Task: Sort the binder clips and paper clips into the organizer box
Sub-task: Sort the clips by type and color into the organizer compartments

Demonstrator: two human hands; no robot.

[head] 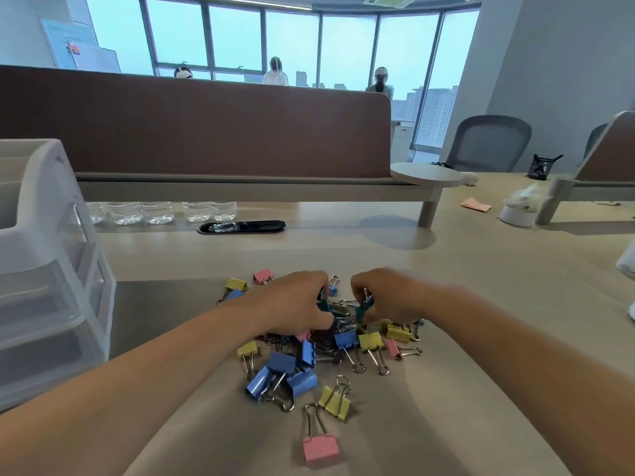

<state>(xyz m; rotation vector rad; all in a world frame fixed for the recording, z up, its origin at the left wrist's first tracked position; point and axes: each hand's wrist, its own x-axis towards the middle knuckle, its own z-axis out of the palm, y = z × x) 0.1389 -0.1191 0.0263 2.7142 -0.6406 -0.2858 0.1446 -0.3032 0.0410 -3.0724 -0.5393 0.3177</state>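
Left hand (292, 300) and right hand (388, 297) are close together but not touching, both knuckles-up over the far side of the pile. Left fingers are curled round a dark teal binder clip (323, 303); the right pinches a second teal clip (364, 308).

Below them, the pile of binder clips (330, 352) (blue, yellow, pink) lies loose on the desk (481, 269). One pink clip (321, 449) lies apart, nearest the camera. Paper clips: cannot pick any out (perhaps buried in the wire tangle).

Organizer box (51, 286), a translucent drawer unit, stands well left of the pile.

Step, as I read it: pulling out one colour, sorting barely begun. Next move calls for carrying the teal pair left to an open drawer; whether any drawer is open, cannot tell.
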